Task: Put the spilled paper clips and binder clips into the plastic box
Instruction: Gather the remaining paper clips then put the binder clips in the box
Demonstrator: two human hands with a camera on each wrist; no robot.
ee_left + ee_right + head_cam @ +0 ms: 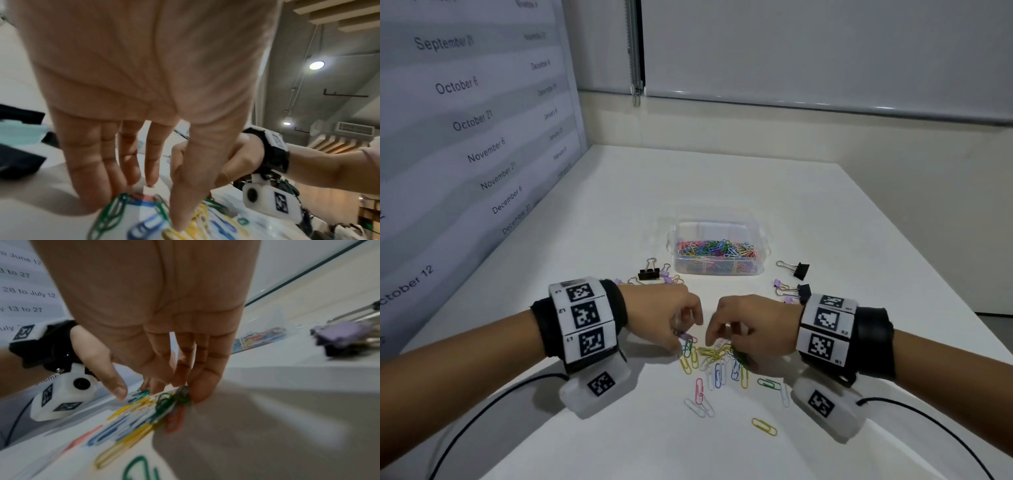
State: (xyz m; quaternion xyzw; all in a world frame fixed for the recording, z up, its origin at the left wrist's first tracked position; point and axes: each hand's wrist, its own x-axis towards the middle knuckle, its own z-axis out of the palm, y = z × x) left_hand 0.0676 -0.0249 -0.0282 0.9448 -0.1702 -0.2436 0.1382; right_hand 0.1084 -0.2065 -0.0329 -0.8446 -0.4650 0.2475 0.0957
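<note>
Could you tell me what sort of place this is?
Probably an office or meeting room: a white table, a wall chart of printed dates, and coloured paper clips beside a clear plastic box.

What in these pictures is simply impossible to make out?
- Head view: whether the left hand and right hand have lifted any paper clips is unclear; the hands' backs cover the fingertips.
- Wrist views: the clips are blurred by closeness, so they cannot be counted.
- Head view: some binder clips lie partly behind the right wristband.
- Plastic box: the clips inside are too small to count.
</note>
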